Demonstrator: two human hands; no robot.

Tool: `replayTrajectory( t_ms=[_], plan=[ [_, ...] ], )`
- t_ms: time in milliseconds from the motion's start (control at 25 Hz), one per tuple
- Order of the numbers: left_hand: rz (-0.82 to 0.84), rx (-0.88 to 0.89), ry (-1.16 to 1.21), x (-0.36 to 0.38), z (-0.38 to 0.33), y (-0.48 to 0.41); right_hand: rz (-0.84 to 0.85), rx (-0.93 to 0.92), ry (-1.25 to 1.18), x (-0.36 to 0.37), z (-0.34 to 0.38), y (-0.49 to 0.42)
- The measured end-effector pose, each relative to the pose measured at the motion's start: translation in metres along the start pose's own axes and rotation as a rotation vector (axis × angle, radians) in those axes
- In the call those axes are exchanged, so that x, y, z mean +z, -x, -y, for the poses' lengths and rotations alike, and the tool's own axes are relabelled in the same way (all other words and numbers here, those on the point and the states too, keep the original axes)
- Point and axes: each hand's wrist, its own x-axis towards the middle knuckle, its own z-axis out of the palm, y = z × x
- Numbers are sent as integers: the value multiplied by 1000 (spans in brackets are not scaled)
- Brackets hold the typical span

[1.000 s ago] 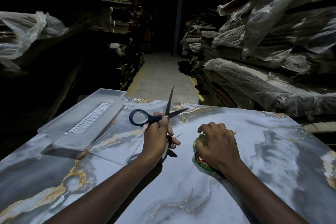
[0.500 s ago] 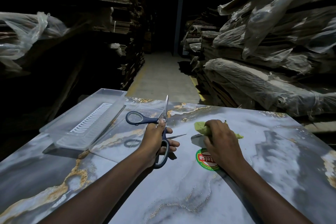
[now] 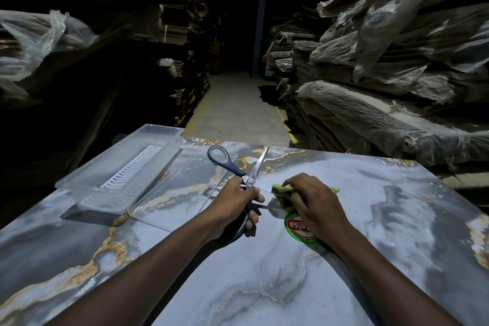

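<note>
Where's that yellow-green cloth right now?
In the head view, the yellow-green cloth is held by the right hand over the marbled table, slightly right of centre, beside the scissors and just beyond a round red-and-green sticker.

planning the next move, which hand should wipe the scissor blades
Right. The right hand grips the crumpled green cloth close to the blades; the left hand is occupied holding the blue-handled steel scissors.

Warehouse aisle, plastic-wrapped stacked boards [image 3: 383,119] both sides
</note>
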Motion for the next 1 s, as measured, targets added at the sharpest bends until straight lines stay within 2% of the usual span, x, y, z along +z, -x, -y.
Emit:
replayTrajectory(
  t_ms=[160,360,440,560,640,840,1000],
  plan=[
    [-4,21,4,0,0,1,77,-83,18,-4,15,0],
    [16,69,-101,2,-1,4,108,-48,-53,-11,18,0],
    [4,117,-240,3,-2,4,113,-49,-102,-13,20,-1],
    [-114,235,-703,7,2,1,157,-80,-171,-16,26,-1],
    [-167,251,-860,11,4,0,186,-109,-177,-18,29,0],
    [-186,318,-923,14,0,8,64,-57,-141,-19,21,2],
    [-97,308,-789,15,-2,7,-81,1,-162,-17,19,-2]
  ],
)
